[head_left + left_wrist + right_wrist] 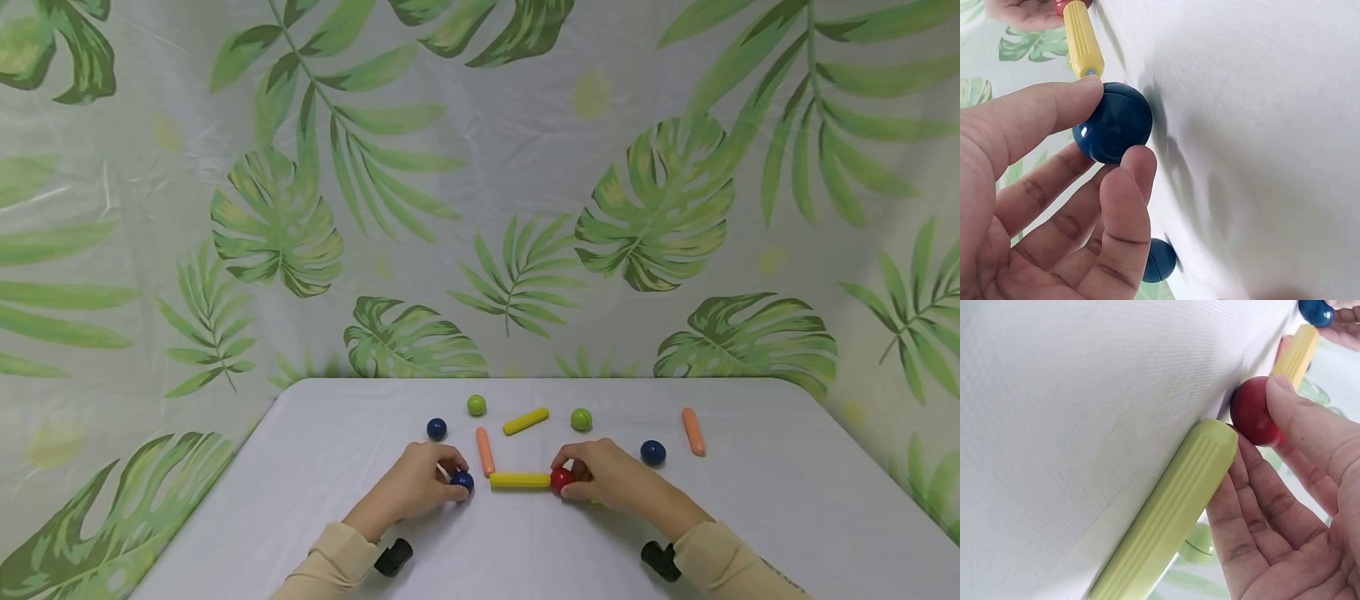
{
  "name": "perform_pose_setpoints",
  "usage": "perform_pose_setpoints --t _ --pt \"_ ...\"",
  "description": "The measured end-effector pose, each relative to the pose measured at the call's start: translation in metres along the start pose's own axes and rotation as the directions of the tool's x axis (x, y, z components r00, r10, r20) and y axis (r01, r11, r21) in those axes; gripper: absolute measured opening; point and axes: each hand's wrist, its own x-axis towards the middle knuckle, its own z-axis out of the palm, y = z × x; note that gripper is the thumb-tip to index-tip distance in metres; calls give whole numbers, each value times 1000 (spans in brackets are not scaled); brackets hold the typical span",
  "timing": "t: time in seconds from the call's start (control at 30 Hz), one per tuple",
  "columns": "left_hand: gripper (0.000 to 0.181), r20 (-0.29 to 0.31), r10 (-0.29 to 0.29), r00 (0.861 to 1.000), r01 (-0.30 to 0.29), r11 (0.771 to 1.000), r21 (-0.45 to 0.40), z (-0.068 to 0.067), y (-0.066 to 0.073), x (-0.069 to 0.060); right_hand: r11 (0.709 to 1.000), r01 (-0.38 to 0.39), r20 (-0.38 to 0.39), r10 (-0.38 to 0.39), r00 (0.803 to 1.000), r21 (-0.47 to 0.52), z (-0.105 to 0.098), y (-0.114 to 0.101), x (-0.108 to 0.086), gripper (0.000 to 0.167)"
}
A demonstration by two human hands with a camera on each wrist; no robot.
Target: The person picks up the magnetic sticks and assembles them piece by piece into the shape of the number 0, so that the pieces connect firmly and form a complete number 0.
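My left hand (422, 483) pinches a glossy dark blue ball (1116, 122) between thumb and fingers. A ridged yellow stick (520, 481) lies crosswise between both hands, its left end a little apart from that ball in the head view. At the stick's right end sits a red ball (560, 481), which my right hand (613, 479) holds by thumb and fingers. Beside the right fingers lies a ridged light green stick (1166, 512), mostly hidden by the hand in the head view. An orange stick (485, 452) lies just behind the yellow stick's left end.
Farther back on the white table (780, 517) are two green balls, left (476, 405) and right (581, 419), and another yellow stick (527, 421). One blue ball (437, 429) sits behind the left hand, another blue ball (653, 452) at right, near an orange stick (693, 432).
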Motion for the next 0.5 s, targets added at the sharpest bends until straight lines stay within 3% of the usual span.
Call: perform_pose_setpoints --t 0.5 --pt "21 1 27 1000 -27 999 -21 4 1 1 1000 26 5 -26 1000 6 2 -5 0 27"
